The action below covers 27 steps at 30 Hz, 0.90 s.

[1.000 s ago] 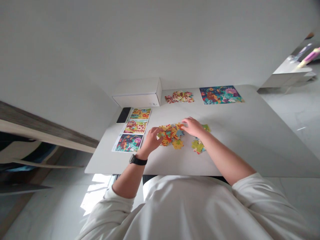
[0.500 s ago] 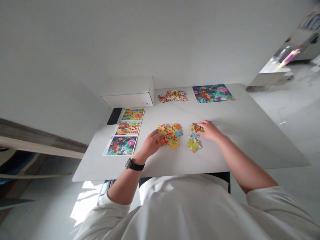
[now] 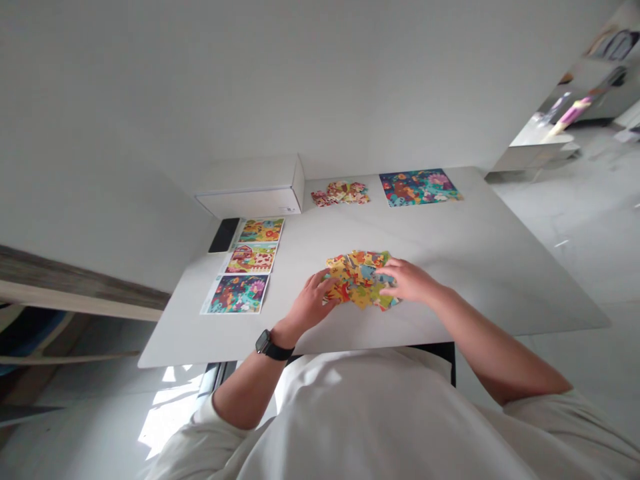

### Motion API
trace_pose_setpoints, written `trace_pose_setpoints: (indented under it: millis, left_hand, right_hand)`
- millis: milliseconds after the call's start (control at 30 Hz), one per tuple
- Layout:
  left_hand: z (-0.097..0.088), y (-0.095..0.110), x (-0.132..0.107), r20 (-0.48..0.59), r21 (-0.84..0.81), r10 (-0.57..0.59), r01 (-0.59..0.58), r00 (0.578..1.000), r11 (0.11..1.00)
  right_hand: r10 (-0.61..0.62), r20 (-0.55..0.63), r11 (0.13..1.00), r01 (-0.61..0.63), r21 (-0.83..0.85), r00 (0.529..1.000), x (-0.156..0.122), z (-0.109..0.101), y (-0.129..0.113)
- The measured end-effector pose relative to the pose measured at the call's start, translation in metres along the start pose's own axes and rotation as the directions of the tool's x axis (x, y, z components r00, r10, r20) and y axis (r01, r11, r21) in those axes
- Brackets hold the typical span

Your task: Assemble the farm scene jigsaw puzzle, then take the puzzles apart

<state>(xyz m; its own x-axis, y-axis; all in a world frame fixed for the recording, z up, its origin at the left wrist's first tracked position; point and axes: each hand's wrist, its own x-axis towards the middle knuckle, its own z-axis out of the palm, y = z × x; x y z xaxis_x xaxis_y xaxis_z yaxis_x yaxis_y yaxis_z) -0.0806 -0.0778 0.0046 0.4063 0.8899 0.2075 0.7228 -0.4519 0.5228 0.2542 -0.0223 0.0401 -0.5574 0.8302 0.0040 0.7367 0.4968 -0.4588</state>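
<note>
A heap of yellow, green and blue jigsaw pieces (image 3: 357,279) lies on the table in front of me, some overlapping. At its left edge rests my left hand (image 3: 314,301), fingers spread and touching the pieces; a dark watch (image 3: 270,345) is on that wrist. My right hand (image 3: 409,280) curves round the right side of the heap with thumb and fingers apart. Neither hand has closed on a piece, though the fingertips partly cover some.
A second pile of reddish puzzle pieces (image 3: 341,193) lies at the back, beside an assembled-looking dark blue puzzle picture (image 3: 420,187). A white box (image 3: 250,200) stands back left. Below it are a black phone (image 3: 224,235) and a sheet with three pictures (image 3: 257,257).
My right hand has moved left and pushed the separate pieces on the right against the main heap. The two groups now form one pile. My left hand has stayed at the left edge.
</note>
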Motion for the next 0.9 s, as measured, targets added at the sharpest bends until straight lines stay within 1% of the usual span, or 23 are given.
trace_pose_setpoints:
  millis: [67, 133, 267, 300, 367, 433, 467, 500, 567, 600, 733, 800, 900]
  left_hand:
    - [0.001, -0.003, 0.001, 0.013, -0.007, -0.012, 0.012, 1.000, 1.000]
    - [0.002, -0.004, 0.003, 0.017, 0.001, -0.028, 0.028, 0.999, 1.000]
    - [0.007, -0.001, 0.008, -0.018, 0.026, -0.060, 0.060, 0.998, 0.998]
    - [0.008, 0.000, 0.009, -0.031, 0.031, -0.070, 0.071, 0.997, 0.997]
    - [0.010, 0.003, 0.011, -0.053, 0.040, -0.090, 0.092, 0.995, 0.995]
    - [0.009, 0.006, 0.012, -0.067, 0.037, -0.094, 0.097, 0.993, 0.995]
    - [0.008, 0.006, 0.011, -0.069, 0.029, -0.086, 0.089, 0.994, 0.996]
    - [0.006, 0.006, 0.009, -0.065, 0.016, -0.071, 0.072, 0.995, 0.997]
    - [0.000, 0.003, 0.004, -0.049, -0.005, -0.033, 0.033, 0.998, 0.999]
    - [-0.003, 0.001, 0.001, -0.043, -0.005, -0.022, 0.022, 0.999, 1.000]
    - [-0.013, -0.005, -0.008, -0.033, 0.048, -0.053, 0.054, 0.998, 0.997]
    - [-0.012, -0.004, -0.007, -0.020, 0.057, -0.066, 0.067, 0.998, 0.996]
    - [-0.011, 0.000, -0.001, 0.007, 0.051, -0.065, 0.065, 0.998, 0.997]
  right_hand:
    - [0.002, 0.068, 1.000, -0.002, -0.009, 0.998, -0.005, 0.006, -0.007]
    - [0.018, 0.067, 1.000, -0.019, 0.010, 0.998, -0.007, 0.009, -0.007]
    - [0.065, -0.016, 0.980, -0.060, 0.191, 0.998, -0.004, -0.003, 0.002]
    - [0.076, -0.052, 0.969, -0.061, 0.238, 0.996, -0.002, -0.007, 0.002]
    - [0.091, -0.165, 0.958, -0.041, 0.282, 0.982, 0.001, -0.011, -0.002]
    - [0.063, -0.268, 0.968, 0.006, 0.249, 0.962, 0.004, -0.008, -0.009]
    - [0.022, -0.272, 0.976, 0.038, 0.215, 0.962, 0.004, -0.004, -0.012]
    - [-0.029, -0.244, 0.981, 0.074, 0.179, 0.969, 0.003, 0.000, -0.015]
    - [-0.123, -0.147, 0.983, 0.141, 0.119, 0.981, -0.003, 0.011, -0.016]
    - [-0.144, -0.123, 0.983, 0.156, 0.096, 0.982, -0.008, 0.015, -0.015]
    - [-0.119, -0.147, 0.993, 0.119, -0.013, 0.982, -0.030, 0.028, -0.006]
    - [-0.107, -0.137, 0.994, 0.101, -0.052, 0.985, -0.038, 0.032, -0.004]
    - [-0.096, -0.132, 0.994, 0.087, -0.071, 0.987, -0.042, 0.036, -0.001]
